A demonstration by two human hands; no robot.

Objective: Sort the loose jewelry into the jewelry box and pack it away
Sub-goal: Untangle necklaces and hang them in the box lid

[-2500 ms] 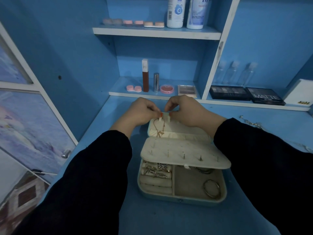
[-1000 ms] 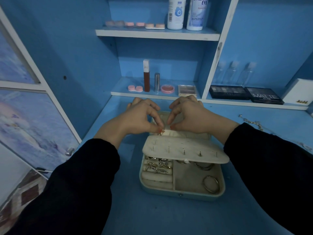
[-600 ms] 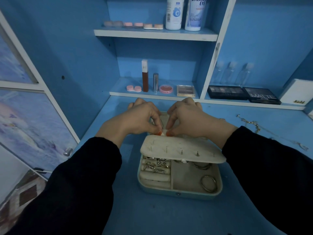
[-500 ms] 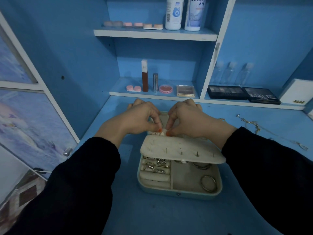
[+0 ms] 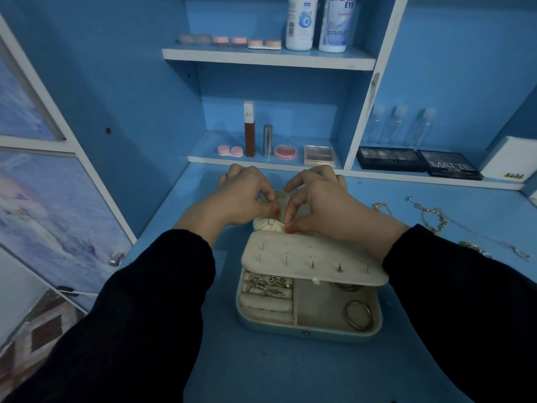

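Jewelry box (image 5: 308, 333) sits open on desk (image 5: 261, 373), stud panel (image 5: 313, 263) folded down, clearing the lid behind. Left hand (image 5: 241, 196) pinches a thin gold chain (image 5: 272, 221) there, likely tucking it in. Right hand (image 5: 322, 205) fingertips pinched tight beside it, on what I can't tell. More chains (image 5: 433, 219) loose at right.

- I count one jewelry box (image 5: 308, 330), and two hands at its far edge: one left hand (image 5: 241, 196) and one right hand (image 5: 322, 205).
- One necklace (image 5: 272, 221) lies at that edge, and one large hoop (image 5: 358, 314) lies inside.
- Beyond the jewelry box I see two white bottles (image 5: 299, 21) (image 5: 334, 21), three clear bottles (image 5: 374, 123) (image 5: 396, 123) (image 5: 421, 126), two dark palettes (image 5: 389, 158) (image 5: 449, 168) and four lens cases (image 5: 196, 39) (image 5: 229, 40) (image 5: 264, 43) (image 5: 230, 151).
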